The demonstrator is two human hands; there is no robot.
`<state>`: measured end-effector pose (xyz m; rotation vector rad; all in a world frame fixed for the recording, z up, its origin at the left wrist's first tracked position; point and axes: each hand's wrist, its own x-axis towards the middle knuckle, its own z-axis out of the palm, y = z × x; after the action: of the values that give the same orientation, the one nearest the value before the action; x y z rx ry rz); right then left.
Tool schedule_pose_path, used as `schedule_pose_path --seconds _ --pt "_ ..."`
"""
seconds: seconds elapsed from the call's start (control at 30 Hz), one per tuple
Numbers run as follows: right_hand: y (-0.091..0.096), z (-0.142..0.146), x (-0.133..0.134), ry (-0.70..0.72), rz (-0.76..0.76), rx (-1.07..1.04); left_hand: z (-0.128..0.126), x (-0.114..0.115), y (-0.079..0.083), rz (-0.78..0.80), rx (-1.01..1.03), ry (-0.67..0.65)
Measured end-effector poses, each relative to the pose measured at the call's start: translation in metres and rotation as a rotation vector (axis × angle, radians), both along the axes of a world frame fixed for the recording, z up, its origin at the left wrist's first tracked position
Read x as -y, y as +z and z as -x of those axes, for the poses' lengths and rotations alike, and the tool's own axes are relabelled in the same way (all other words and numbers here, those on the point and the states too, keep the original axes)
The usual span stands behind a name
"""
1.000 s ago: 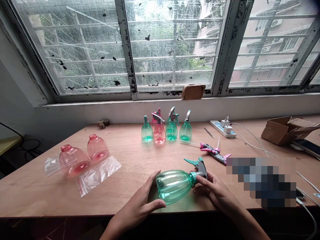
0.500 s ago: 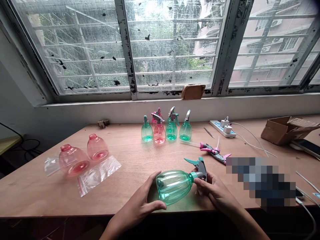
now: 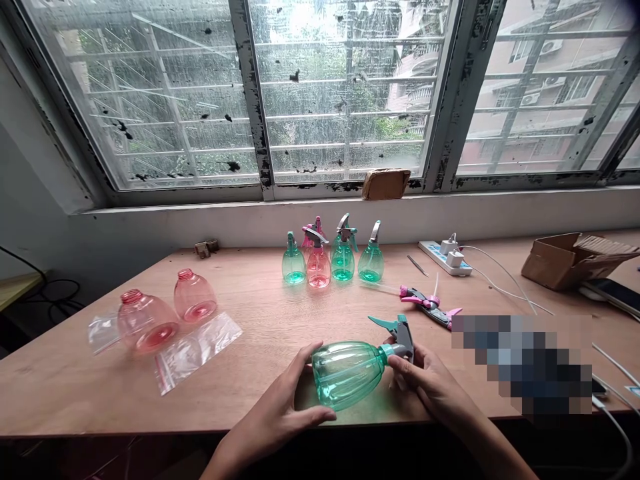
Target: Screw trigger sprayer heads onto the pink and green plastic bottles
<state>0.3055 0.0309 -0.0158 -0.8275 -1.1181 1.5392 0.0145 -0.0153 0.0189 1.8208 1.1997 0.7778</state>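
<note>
A clear green spray bottle (image 3: 347, 375) lies tilted on its side between my hands, over the table's front edge. Its grey and teal spray head points right and away from me. My left hand (image 3: 287, 393) curves round the bottle's base, thumb below and fingers above and behind. The thumb and fingers of my right hand (image 3: 425, 377) grip the neck at the teal collar, just under the spray head. To the upper right of that hand lie pink and grey spray heads (image 3: 427, 305) with clear tubes.
Several green and pink spray bottles (image 3: 319, 267) stand near the wall. Two pink bottles without heads (image 3: 147, 323) and a plastic zip bag (image 3: 197, 350) are at left. A power strip (image 3: 445, 259), cables and a cardboard box (image 3: 570, 261) occupy the right; a blurred patch covers the area nearer me.
Almost nothing differs. The left thumb has shifted very slightly to the right along the bottle's underside; the bottle and right hand stay in place.
</note>
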Motion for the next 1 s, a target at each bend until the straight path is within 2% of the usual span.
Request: schedule_pose_path --seconds 0.2,0.77,0.9,1.0 --pt "-0.002 -0.003 0.0 0.025 0.042 -0.015 0.001 0.001 0.002 -0.011 -0.068 -0.013" --pt "-0.001 -0.003 0.002 0.061 -0.008 0.078 0.002 0.0 -0.002 -0.014 -0.052 -0.003" --pt "0.0 -0.002 0.003 0.043 -0.063 0.153 0.002 -0.003 -0.01 -0.108 -0.068 -0.04" --pt "0.0 -0.001 0.003 0.026 -0.069 0.149 0.003 -0.006 -0.02 -0.268 -0.138 -0.046"
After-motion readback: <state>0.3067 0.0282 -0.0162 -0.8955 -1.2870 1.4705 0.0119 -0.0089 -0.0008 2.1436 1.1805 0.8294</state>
